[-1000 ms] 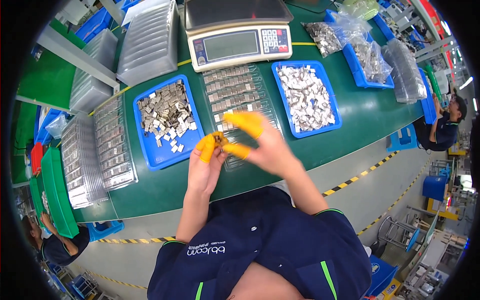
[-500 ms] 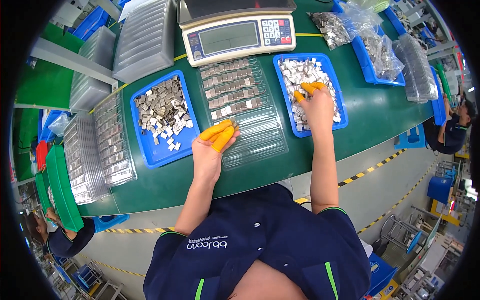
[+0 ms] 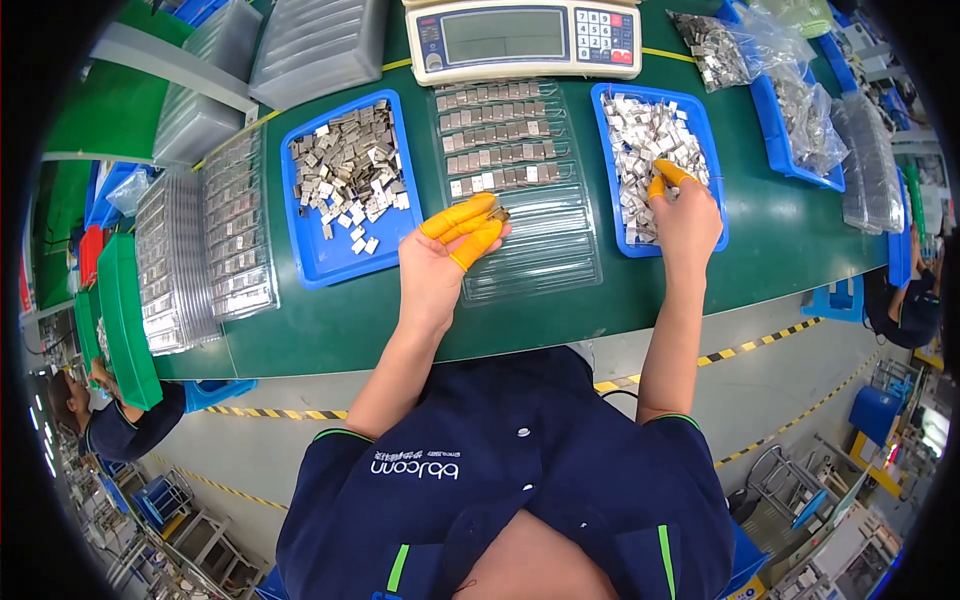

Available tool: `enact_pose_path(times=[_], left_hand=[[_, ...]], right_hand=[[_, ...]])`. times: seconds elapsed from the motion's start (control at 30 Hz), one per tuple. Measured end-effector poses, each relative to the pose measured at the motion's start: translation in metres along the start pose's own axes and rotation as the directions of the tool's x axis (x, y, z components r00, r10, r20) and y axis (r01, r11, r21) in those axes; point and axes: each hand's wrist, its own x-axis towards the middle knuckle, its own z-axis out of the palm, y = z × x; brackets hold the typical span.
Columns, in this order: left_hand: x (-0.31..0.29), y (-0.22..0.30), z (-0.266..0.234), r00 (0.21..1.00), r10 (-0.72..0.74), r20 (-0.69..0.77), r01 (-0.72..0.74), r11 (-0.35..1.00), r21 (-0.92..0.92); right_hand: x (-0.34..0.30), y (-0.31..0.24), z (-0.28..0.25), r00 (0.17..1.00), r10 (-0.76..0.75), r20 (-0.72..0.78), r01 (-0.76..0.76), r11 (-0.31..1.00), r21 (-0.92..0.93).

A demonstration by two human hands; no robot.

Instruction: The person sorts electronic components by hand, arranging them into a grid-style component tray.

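My left hand (image 3: 440, 262), in yellow finger cots, pinches a small metal connector shell (image 3: 499, 214) above the near left part of a clear plastic blister tray (image 3: 535, 275). Rows of metal pieces (image 3: 500, 133) fill that tray's far slots, while its near slots show bare plastic. My right hand (image 3: 688, 212), also in yellow finger cots, reaches into the right blue tray (image 3: 713, 185) among loose white and silver pieces (image 3: 640, 130). Its thumb and forefinger are drawn together; whatever lies between them is hidden.
Left of the blister tray stands another blue tray (image 3: 330, 270) of loose metal pieces. A weighing scale (image 3: 520, 40) sits behind. Stacked blister trays (image 3: 175, 260) and a green bin (image 3: 125, 320) are at far left; bagged parts (image 3: 805, 130) fill a bin at right. Co-workers sit at both sides.
The view has shifted, so the table things appear higher and farther right. My right thumb and forefinger have come closer together among the loose pieces. My left hand still holds its connector shell.
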Motion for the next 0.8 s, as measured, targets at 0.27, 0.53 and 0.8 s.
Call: enact_pose_path(times=[0.27, 0.53, 0.8], left_hand=[[-0.011, -0.001, 0.009, 0.982, -0.186, 0.02, 0.186, 0.982, 0.033], [-0.007, -0.011, 0.02, 0.987, -0.128, 0.098, 0.128, 0.992, 0.01], [-0.007, -0.015, 0.034, 1.0, 0.024, -0.02, -0.026, 0.993, -0.118]], right_hand=[[-0.007, 0.019, -0.009, 0.99, 0.02, -0.143, 0.023, 0.956, 0.291], [-0.024, 0.006, -0.023, 0.977, 0.177, -0.117, 0.022, 0.462, 0.887], [-0.069, -0.057, -0.024, 0.911, -0.25, 0.33, -0.359, -0.082, 0.93]])
